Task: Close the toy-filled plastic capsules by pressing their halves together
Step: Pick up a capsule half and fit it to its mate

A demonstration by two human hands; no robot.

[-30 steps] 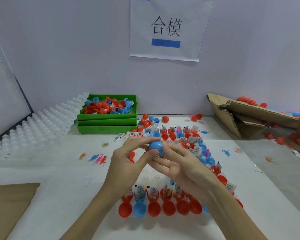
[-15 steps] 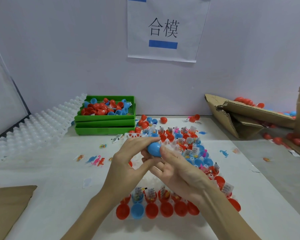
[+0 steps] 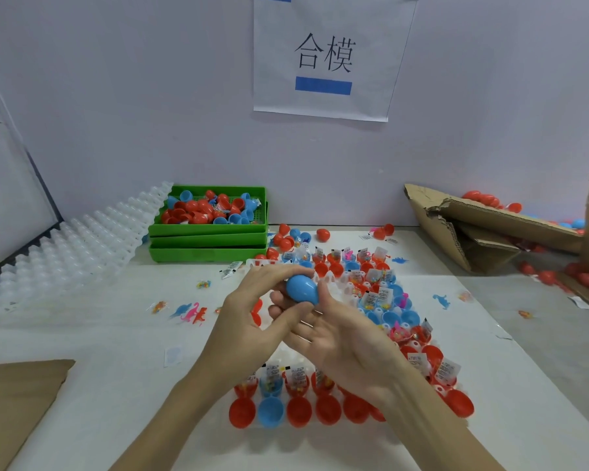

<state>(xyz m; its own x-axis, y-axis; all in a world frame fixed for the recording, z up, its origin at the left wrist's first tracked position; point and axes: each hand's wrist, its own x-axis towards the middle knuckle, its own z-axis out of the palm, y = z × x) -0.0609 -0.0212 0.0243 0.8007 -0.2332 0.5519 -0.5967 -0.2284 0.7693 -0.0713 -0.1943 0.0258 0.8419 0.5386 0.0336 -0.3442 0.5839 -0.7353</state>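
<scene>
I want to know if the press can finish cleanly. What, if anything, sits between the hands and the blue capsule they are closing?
Nothing visible does. The left hand and right hand both grip the blue capsule directly, fingers on bare plastic, above the tray of open capsules. Its far side is hidden.
</scene>
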